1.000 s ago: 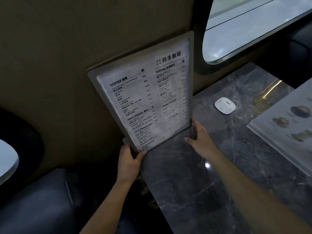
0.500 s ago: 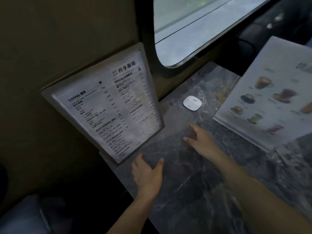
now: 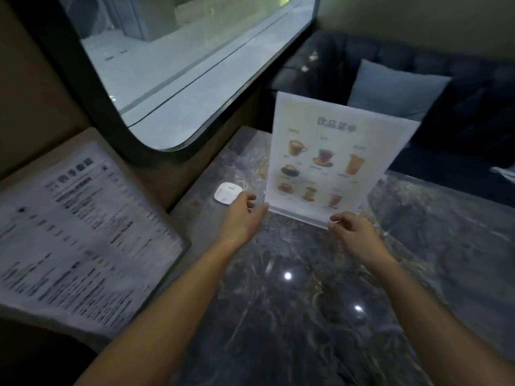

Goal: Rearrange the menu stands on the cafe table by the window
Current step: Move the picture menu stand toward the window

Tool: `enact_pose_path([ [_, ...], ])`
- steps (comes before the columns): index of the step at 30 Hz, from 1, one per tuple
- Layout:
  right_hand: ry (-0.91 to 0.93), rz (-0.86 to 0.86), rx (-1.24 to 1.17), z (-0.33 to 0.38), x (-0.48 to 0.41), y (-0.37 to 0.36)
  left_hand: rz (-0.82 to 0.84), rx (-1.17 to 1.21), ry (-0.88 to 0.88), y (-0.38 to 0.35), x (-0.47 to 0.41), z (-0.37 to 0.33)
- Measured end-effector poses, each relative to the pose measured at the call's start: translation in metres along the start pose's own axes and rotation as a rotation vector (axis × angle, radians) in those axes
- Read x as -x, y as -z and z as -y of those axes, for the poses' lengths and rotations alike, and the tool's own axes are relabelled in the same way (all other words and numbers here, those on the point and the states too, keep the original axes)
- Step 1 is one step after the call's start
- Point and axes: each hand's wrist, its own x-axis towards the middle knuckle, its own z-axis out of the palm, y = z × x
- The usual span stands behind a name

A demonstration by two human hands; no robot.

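Where the dark grey marble-patterned table [image 3: 292, 316] fills the lower part of the view, its far end meets a large window with a rounded dark frame [image 3: 178, 68], and a dark upholstered sofa [image 3: 459, 87] with a pale blue-grey cushion [image 3: 395, 90] stands beyond its far right edge. At the left edge of the table, the grey-framed text menu stand [image 3: 80, 235] leans tilted toward the beige wall, its print blurred. Near the far middle of the table, the clear acrylic picture menu stand with a white sheet of drink photographs [image 3: 331, 160] stands upright on its base and faces you. Your left hand [image 3: 241, 218] reaches to the lower left corner of this stand, fingers loosely spread and thumb at the edge of the base; whether it touches or merely sits just beside the acrylic cannot be told. Your right hand [image 3: 352, 235] is at the lower right corner, thumb and forefinger pinched at the base edge, though a firm grip cannot be confirmed. Just beside your left hand, toward the window, lies a small white rounded-square device [image 3: 227, 193], flat on the tabletop and apart from the stand.
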Motion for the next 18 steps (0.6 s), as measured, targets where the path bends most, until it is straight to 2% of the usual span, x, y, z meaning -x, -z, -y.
enact_pose_path([
  [4, -0.095, -0.173, -0.086, -0.016, -0.003, 0.034, -0.028, -0.018, -0.152, -0.013, -0.029, -0.020],
  [7, -0.119, -0.287, -0.146, -0.021, -0.010, 0.048, -0.025, 0.069, -0.212, -0.016, -0.047, -0.035],
  [10, -0.112, -0.306, -0.194, -0.021, -0.017, 0.052, -0.015, 0.168, -0.260, -0.016, -0.059, -0.041],
  [18, -0.019, -0.245, -0.313, 0.000, -0.031, 0.042, -0.010, 0.241, -0.237, -0.020, -0.074, -0.033],
])
